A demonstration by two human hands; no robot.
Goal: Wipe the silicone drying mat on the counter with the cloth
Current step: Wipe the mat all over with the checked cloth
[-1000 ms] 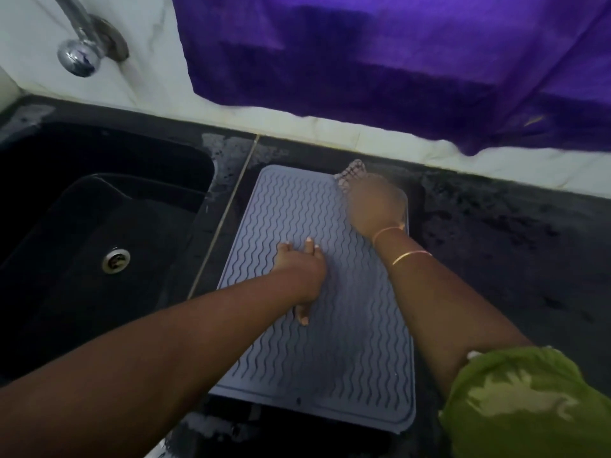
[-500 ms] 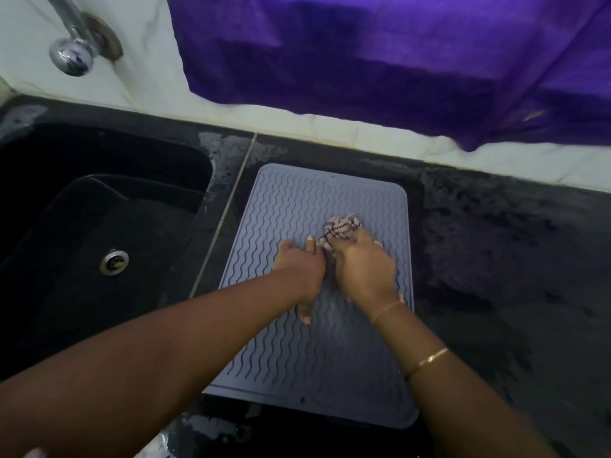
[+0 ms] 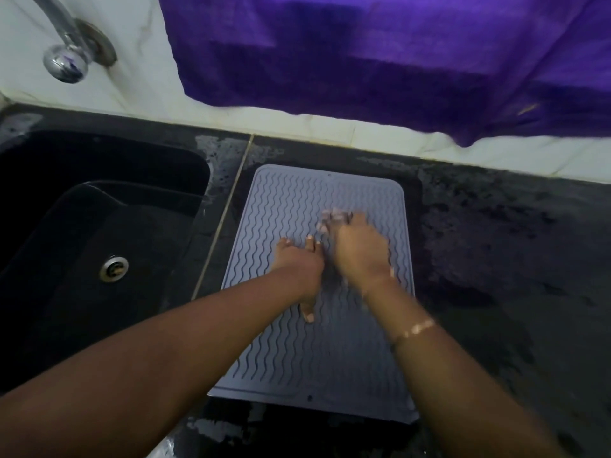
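A grey silicone drying mat (image 3: 284, 206) with wavy ridges lies on the dark counter (image 3: 496, 259), its long side running away from me. My left hand (image 3: 299, 262) presses flat on the mat's middle, fingers spread. Right beside it my right hand (image 3: 360, 251) is blurred with motion and grips a small bunched pale cloth (image 3: 332, 218), which pokes out past the fingertips and touches the mat. Most of the cloth is hidden under the hand.
A black sink (image 3: 82, 242) with a metal drain (image 3: 114, 268) lies left of the mat. A chrome tap (image 3: 66, 51) juts from the white wall. A purple fabric (image 3: 396, 54) hangs over the wall behind the counter. The counter right of the mat looks wet.
My right hand dragged the cloth from the mat's far right corner back to its middle, beside the left hand. The left hand has stayed pressed in place.
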